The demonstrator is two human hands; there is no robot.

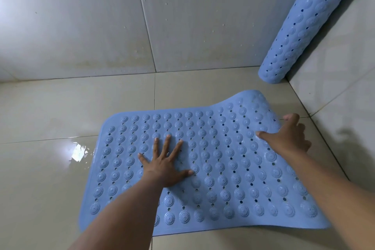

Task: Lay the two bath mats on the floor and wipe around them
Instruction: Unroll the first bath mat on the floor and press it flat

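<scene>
- The first bath mat [213, 168], blue and studded with round bumps and drain holes, is spread on the floor [50, 178] in the middle of the view; the second bath mat [308, 26] is rolled into a tube and propped in the far right corner, well apart from the first.
- The left hand [168, 166] is pressed flat on the first mat with fingers splayed, so its grip is open. The right hand [288, 138] is laid on the raised right end with thumb and fingers spread, and nothing is clasped in it as far as can be seen, though the fingertips are partly hidden by the curl.
- The far right end of the mat is curled up off the tiles and is not yet lying flat. It is judged that this end may spring back when the pressure is released, since the mat appears to keep a curl.
- A wet, glossy patch [79, 152] is seen just left of the mat. It is judged that the mat could slide there under a sideways push, or that a kneeling person could slip.
- The rolled mat may topple if it is knocked.
- The floor is laid in large pale glazed tiles, and the walls [81, 16] are tiled likewise and flecked with droplets and faint staining low down.
- No cloth for wiping is visible.
</scene>
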